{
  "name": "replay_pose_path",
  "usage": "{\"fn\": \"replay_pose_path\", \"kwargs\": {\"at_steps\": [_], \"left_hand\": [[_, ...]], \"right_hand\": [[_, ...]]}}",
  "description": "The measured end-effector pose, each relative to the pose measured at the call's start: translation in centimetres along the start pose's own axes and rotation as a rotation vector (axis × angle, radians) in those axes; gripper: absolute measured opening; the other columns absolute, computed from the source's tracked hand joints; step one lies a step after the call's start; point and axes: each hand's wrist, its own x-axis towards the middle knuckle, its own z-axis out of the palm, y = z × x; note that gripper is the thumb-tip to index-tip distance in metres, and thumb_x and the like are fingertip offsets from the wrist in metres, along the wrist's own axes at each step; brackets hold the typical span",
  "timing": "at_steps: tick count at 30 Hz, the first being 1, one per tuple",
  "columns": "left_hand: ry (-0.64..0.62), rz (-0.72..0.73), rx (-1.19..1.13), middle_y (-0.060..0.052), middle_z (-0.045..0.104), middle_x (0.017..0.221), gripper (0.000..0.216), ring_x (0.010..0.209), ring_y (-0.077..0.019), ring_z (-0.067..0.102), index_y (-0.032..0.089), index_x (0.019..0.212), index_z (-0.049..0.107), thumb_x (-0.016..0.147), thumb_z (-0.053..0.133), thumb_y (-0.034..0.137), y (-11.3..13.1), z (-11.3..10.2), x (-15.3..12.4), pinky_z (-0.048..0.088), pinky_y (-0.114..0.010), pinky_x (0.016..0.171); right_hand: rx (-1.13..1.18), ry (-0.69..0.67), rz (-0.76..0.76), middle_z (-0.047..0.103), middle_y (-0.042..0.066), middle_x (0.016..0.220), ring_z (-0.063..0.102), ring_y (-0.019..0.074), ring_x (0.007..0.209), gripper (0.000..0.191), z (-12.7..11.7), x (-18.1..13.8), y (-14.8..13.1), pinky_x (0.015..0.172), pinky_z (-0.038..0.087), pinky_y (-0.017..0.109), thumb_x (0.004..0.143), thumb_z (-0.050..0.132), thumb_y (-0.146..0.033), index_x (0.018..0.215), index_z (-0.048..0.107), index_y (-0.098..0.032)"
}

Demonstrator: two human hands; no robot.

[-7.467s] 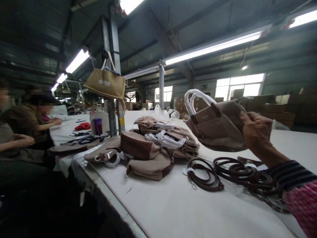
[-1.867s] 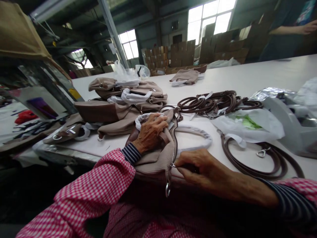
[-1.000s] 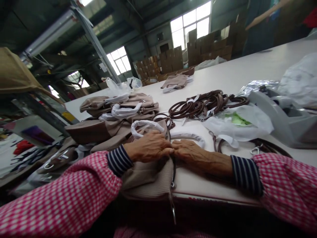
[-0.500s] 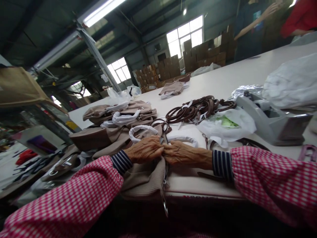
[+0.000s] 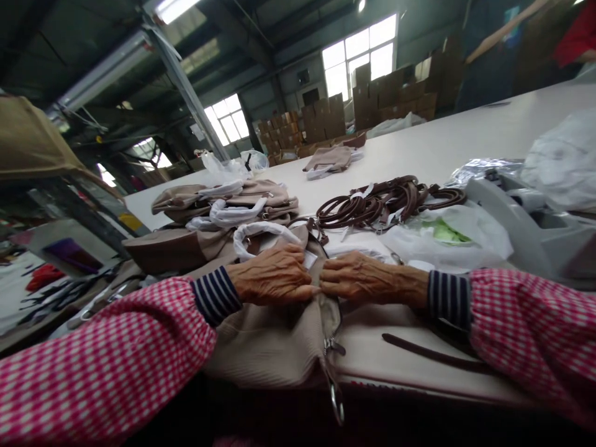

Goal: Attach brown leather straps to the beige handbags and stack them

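Note:
A taupe handbag (image 5: 265,347) lies at the near edge of the table, its zipped edge running toward me and a metal clasp (image 5: 336,403) hanging over the side. My left hand (image 5: 274,273) is closed on the bag's top edge. Against its fingertips, my right hand (image 5: 358,276) is closed on the same edge from the other side. A handle wrapped in white (image 5: 261,233) arches up just behind my left hand. Beside my right forearm lies a dark strap end (image 5: 419,351).
More taupe bags (image 5: 233,202) are piled at the left. Coiled brown straps (image 5: 372,202) lie behind my hands, near a plastic bag with something green (image 5: 447,234). A grey tape dispenser (image 5: 526,223) stands at the right. Another person (image 5: 488,56) is across the table.
My hands have drawn slightly apart along the bag's edge, with the right hand shifting right. The whole view has also shifted a little.

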Motion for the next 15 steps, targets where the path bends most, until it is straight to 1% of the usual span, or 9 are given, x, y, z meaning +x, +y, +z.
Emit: {"fn": "replay_pose_path", "kwargs": {"at_steps": [2, 4, 5, 7, 8, 10, 12, 15], "left_hand": [[-0.04, 0.005, 0.045, -0.004, 0.065, 0.068, 0.05, 0.072, -0.0194, 0.055, 0.019, 0.069, 0.065, 0.108, 0.042, 0.039, -0.6, -0.4, -1.0, 0.041, -0.038, 0.095], [-0.05, -0.015, 0.086, -0.004, 0.063, 0.065, 0.052, 0.069, -0.0188, 0.054, 0.019, 0.067, 0.063, 0.109, 0.039, 0.035, -1.2, -0.3, -2.0, 0.041, -0.039, 0.098], [-0.056, -0.023, 0.098, -0.004, 0.063, 0.066, 0.051, 0.069, -0.0186, 0.053, 0.019, 0.067, 0.062, 0.109, 0.038, 0.033, -1.3, 0.1, -2.5, 0.041, -0.039, 0.098], [-0.055, -0.035, 0.105, -0.003, 0.065, 0.072, 0.045, 0.073, -0.0193, 0.054, 0.019, 0.071, 0.061, 0.109, 0.04, 0.031, -1.0, 1.6, -3.1, 0.042, -0.039, 0.097], [-0.035, -0.048, 0.106, -0.003, 0.066, 0.076, 0.039, 0.077, -0.0201, 0.055, 0.02, 0.075, 0.06, 0.108, 0.042, 0.03, -0.8, 2.6, -3.2, 0.042, -0.039, 0.097], [0.035, -0.093, 0.117, -0.004, 0.068, 0.087, 0.027, 0.089, -0.0219, 0.056, 0.02, 0.084, 0.06, 0.106, 0.047, 0.029, -0.1, 4.7, -3.1, 0.04, -0.04, 0.103], [0.108, -0.134, 0.138, -0.006, 0.067, 0.098, 0.02, 0.099, -0.0233, 0.056, 0.019, 0.092, 0.06, 0.106, 0.048, 0.027, 0.3, 6.2, -2.9, 0.037, -0.042, 0.11], [0.126, -0.126, 0.165, -0.007, 0.066, 0.102, 0.021, 0.1, -0.0237, 0.056, 0.018, 0.095, 0.06, 0.107, 0.044, 0.024, 0.5, 7.1, -2.7, 0.039, -0.041, 0.107]], "right_hand": [[0.048, -0.055, 0.051, 0.068, 0.007, 0.097, 0.057, 0.0215, 0.087, 0.016, -0.4, -0.7, -0.5, 0.078, 0.047, 0.035, 0.105, 0.049, -0.014, 0.099, 0.064, -0.015], [0.109, -0.105, 0.099, 0.068, 0.006, 0.096, 0.057, 0.021, 0.085, 0.016, -0.5, -1.1, -0.8, 0.078, 0.047, 0.034, 0.105, 0.052, -0.014, 0.094, 0.064, -0.016], [0.13, -0.119, 0.111, 0.068, 0.005, 0.096, 0.057, 0.0212, 0.085, 0.015, -0.6, -1.2, -1.0, 0.077, 0.047, 0.035, 0.104, 0.053, -0.014, 0.094, 0.064, -0.016], [0.146, -0.132, 0.129, 0.069, 0.006, 0.096, 0.056, 0.0219, 0.085, 0.013, -0.6, -1.1, -1.2, 0.077, 0.046, 0.036, 0.102, 0.054, -0.011, 0.095, 0.064, -0.016], [0.153, -0.139, 0.144, 0.069, 0.006, 0.097, 0.056, 0.022, 0.084, 0.013, -0.6, -1.1, -1.3, 0.076, 0.046, 0.036, 0.102, 0.054, -0.01, 0.096, 0.064, -0.016], [0.186, -0.165, 0.186, 0.068, 0.006, 0.097, 0.055, 0.0216, 0.084, 0.014, -0.7, -0.9, -1.4, 0.076, 0.045, 0.036, 0.101, 0.054, -0.007, 0.096, 0.064, -0.016], [0.248, -0.199, 0.226, 0.068, 0.006, 0.098, 0.054, 0.0207, 0.083, 0.015, -1.0, -0.6, -1.4, 0.076, 0.044, 0.035, 0.101, 0.054, -0.007, 0.094, 0.063, -0.017], [0.318, -0.237, 0.289, 0.067, 0.004, 0.095, 0.054, 0.0194, 0.084, 0.017, -1.6, 0.0, -1.1, 0.077, 0.04, 0.034, 0.101, 0.053, -0.008, 0.09, 0.062, -0.017]]}}
